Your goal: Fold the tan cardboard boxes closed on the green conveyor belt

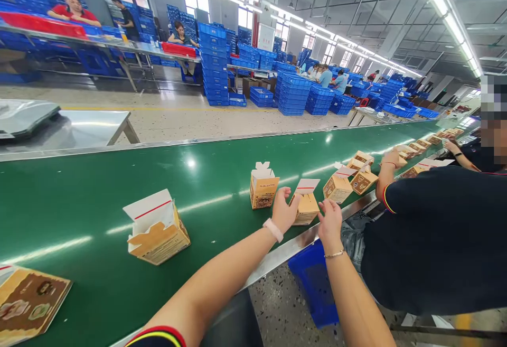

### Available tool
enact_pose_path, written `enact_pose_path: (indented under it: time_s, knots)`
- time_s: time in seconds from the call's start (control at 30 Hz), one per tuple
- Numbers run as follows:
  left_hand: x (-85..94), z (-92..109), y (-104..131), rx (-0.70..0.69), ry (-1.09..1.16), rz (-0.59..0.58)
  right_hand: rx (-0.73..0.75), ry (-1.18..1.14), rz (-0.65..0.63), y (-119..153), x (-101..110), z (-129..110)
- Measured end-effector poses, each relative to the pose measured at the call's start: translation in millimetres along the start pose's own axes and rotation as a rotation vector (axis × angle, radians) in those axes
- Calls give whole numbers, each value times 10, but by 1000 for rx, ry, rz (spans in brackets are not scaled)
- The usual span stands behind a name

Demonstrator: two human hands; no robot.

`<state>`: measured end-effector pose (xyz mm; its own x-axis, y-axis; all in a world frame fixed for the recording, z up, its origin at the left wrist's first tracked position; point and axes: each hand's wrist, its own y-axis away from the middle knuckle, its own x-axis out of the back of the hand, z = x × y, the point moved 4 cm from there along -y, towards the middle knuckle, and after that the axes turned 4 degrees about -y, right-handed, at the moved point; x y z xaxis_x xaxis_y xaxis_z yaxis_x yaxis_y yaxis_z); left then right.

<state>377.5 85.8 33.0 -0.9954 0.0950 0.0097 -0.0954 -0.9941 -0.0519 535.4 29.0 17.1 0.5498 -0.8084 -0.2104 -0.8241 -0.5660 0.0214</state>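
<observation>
Green belt (95,188) runs right across the view, and the small tan carton (306,210) being handled sits on its near edge by the metal rail (285,253), white flap sticking up. Left hand (283,212) is at the carton's left side, fingers loosely bent; right hand (330,221) has its fingertips right by the other side — can't tell if either one really grips it.

It's tight on the right: more cartons (363,180) are bunched up there, and a co-worker (431,236) in a dark top fills that side, arm out over the belt. An upright carton (263,193) stands just past the left hand. More room leftward, only an open-topped carton (162,238) and a brown-printed one (29,302) cut off by the frame edge. Blue bin (315,283) below the rail, stacked blue crates (214,64) across the aisle.
</observation>
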Motion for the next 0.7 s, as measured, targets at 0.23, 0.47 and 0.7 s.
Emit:
enact_pose_path:
  time_s: [0.23, 0.47, 0.7]
  knots:
    - [298, 125, -278, -332, -424, 503, 517, -42, -3, 562, 10, -280]
    - [579, 24, -511, -435, -293, 187, 754, 20, -262, 1018, -103, -274]
    - [1012, -150, -425, -366, 52, 26, 187, -106, -514, 402, -572, 20]
